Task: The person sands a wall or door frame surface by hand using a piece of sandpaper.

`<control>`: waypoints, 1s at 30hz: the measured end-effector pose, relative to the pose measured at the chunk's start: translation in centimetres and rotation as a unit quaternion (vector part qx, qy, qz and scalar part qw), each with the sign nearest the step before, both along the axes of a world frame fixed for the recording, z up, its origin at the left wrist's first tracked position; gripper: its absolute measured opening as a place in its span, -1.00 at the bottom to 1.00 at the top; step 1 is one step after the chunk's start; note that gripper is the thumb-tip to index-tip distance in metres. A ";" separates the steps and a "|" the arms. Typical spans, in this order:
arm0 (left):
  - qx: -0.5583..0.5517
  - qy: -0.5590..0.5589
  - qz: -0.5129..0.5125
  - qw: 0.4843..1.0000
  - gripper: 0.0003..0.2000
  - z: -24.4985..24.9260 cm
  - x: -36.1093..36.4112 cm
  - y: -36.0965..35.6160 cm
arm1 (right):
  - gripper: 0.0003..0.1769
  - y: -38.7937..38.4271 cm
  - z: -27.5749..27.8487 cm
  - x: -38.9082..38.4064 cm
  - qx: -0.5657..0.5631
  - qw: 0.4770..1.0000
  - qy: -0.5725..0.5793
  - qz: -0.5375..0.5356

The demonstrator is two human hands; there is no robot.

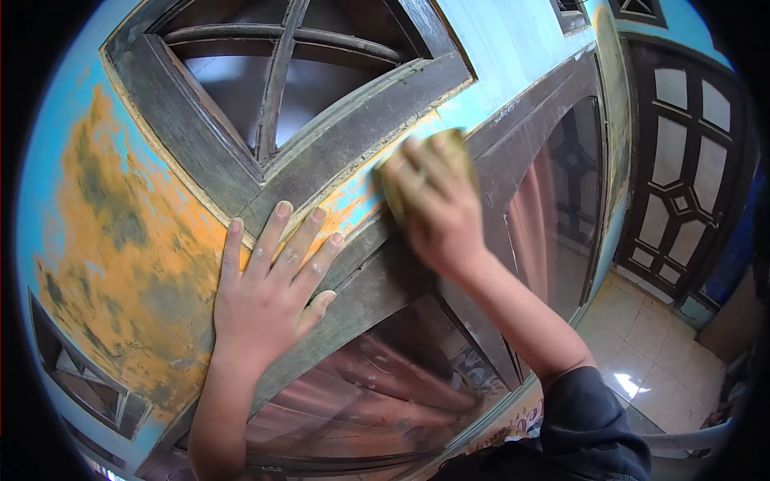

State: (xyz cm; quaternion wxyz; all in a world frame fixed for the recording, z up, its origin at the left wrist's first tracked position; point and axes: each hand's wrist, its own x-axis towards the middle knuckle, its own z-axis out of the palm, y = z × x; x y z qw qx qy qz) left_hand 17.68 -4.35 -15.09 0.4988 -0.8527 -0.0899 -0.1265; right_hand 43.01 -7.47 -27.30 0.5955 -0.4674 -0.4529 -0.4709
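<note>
My left hand (269, 301) lies flat with its fingers spread on the wall and the dark wooden frame, just below the corner of the upper window. To its right, my right hand (433, 200) presses a yellowish-brown pad (459, 152) against the narrow wall strip between two wooden frames. That hand is blurred by motion, its fingers bent over the pad. The strip (353, 200) shows patches of orange and light blue paint. A larger worn orange patch (120, 264) with dark stains spreads over the wall on the left.
A dark window frame with crossed bars (281, 88) stands above my hands. Below are glass panes with reddish curtains (369, 385) behind them. At the right stand a dark panelled door (678, 160) and a tiled floor (642, 337).
</note>
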 end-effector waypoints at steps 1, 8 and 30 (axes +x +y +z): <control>-0.002 0.000 0.000 1.000 -0.35 0.0 0.0 -0.1 | -0.38 -0.3 -0.4 -1.3 -0.032 0.997 -0.063 0.011; -0.003 0.001 -0.005 1.000 -0.34 0.0 -0.2 0.0 | -0.46 -0.4 1.0 1.3 0.006 0.998 0.052 -0.038; -0.063 0.069 -0.117 0.989 -0.32 -0.9 -0.9 0.7 | -0.42 -1.4 0.2 -0.3 -0.124 0.986 -0.110 0.018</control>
